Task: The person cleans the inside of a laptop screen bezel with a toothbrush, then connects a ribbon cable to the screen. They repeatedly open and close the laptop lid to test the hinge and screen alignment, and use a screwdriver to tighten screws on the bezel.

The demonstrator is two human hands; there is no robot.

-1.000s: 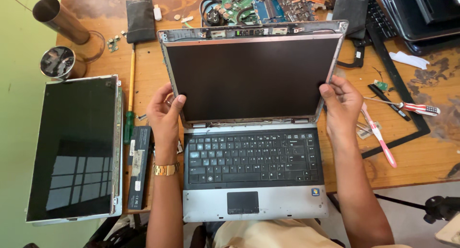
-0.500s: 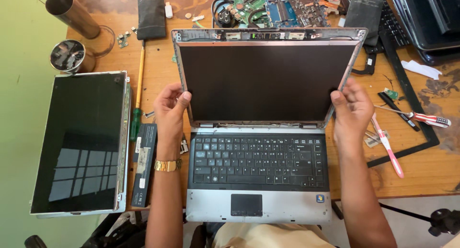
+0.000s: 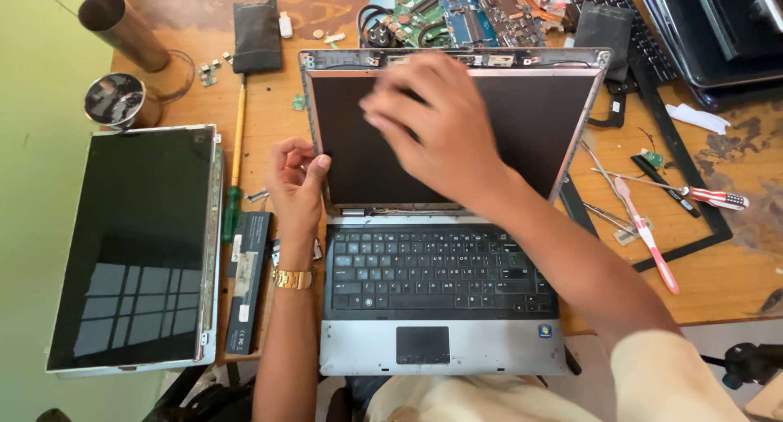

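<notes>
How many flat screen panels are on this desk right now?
2. One screen panel sits in the open laptop's lid, left hand at its edge, right hand over it. A loose panel lies left of the laptop. Others may be hidden top right.

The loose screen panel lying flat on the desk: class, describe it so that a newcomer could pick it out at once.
Start from the open laptop in the middle of the wooden desk, whose screen edge the left hand grips. Look left, past the yellow-handled screwdriver and the black battery bar. The loose screen panel lies flat there, glossy black, metal-framed, with no keyboard attached.
</notes>
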